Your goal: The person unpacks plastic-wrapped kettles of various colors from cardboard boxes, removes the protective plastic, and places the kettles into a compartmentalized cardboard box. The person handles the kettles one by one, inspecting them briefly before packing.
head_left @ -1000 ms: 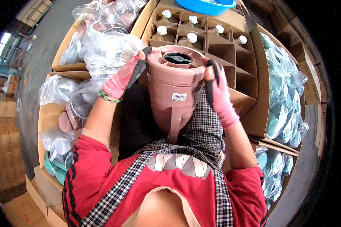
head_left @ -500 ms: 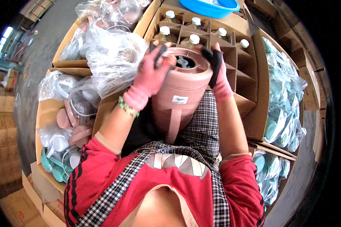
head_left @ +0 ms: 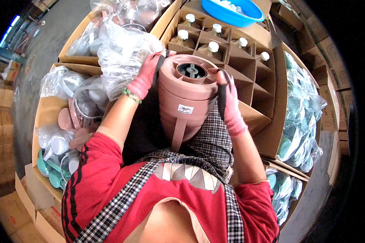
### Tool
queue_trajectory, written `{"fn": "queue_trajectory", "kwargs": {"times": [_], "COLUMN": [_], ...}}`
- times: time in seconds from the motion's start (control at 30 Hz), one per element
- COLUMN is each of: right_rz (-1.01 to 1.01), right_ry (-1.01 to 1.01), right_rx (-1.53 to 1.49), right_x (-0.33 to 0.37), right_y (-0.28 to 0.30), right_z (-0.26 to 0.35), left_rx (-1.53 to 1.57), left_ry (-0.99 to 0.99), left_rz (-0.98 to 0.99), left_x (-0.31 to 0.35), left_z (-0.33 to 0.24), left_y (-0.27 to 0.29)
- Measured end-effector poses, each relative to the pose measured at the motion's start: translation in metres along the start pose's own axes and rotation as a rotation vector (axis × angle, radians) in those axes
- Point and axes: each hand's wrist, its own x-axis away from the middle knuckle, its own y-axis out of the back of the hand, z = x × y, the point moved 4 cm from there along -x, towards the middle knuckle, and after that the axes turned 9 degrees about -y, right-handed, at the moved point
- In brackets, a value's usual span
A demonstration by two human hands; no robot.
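Note:
A dusty-pink jug (head_left: 186,97) with a strap-like handle and a small white label sits between my thighs, one end facing up. That end has a round opening, dark inside, with a grey three-armed piece in it. Both hands wear pink gloves with black fingers. My left hand (head_left: 151,69) grips the jug's upper rim on the left, fingers reaching over the far edge. On the opposite side my right hand (head_left: 228,95) holds the rim, its thumb and fingers closed against the edge.
Ahead, a divided carton (head_left: 255,87) holds several white-capped clear bottles (head_left: 213,47). A blue basin (head_left: 233,13) with small white pieces stands behind it. Bagged pink and teal parts (head_left: 75,121) fill cartons at left; a plastic bag (head_left: 123,52) bulges there. Right-hand cartons hold wrapped teal items (head_left: 300,117).
My left hand has left the middle of the jug's top for its left rim, uncovering the round opening. My right hand has slid lower along the right side. The view has shifted slightly.

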Motion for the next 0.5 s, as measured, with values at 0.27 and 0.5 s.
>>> {"fn": "queue_trajectory", "kwargs": {"times": [0.27, 0.5], "right_rz": [0.139, 0.022], "right_ry": [-0.154, -0.422], "right_rx": [-0.358, -0.502], "right_x": [-0.018, -0.051], "right_y": [-0.004, 0.030], "right_z": [-0.010, -0.018], "left_rx": [0.000, -0.187], "left_ry": [0.009, -0.410], "left_rz": [0.098, -0.136], "left_x": [0.004, 0.052], "left_z": [-0.008, -0.016], "left_y": [-0.014, -0.059]}}
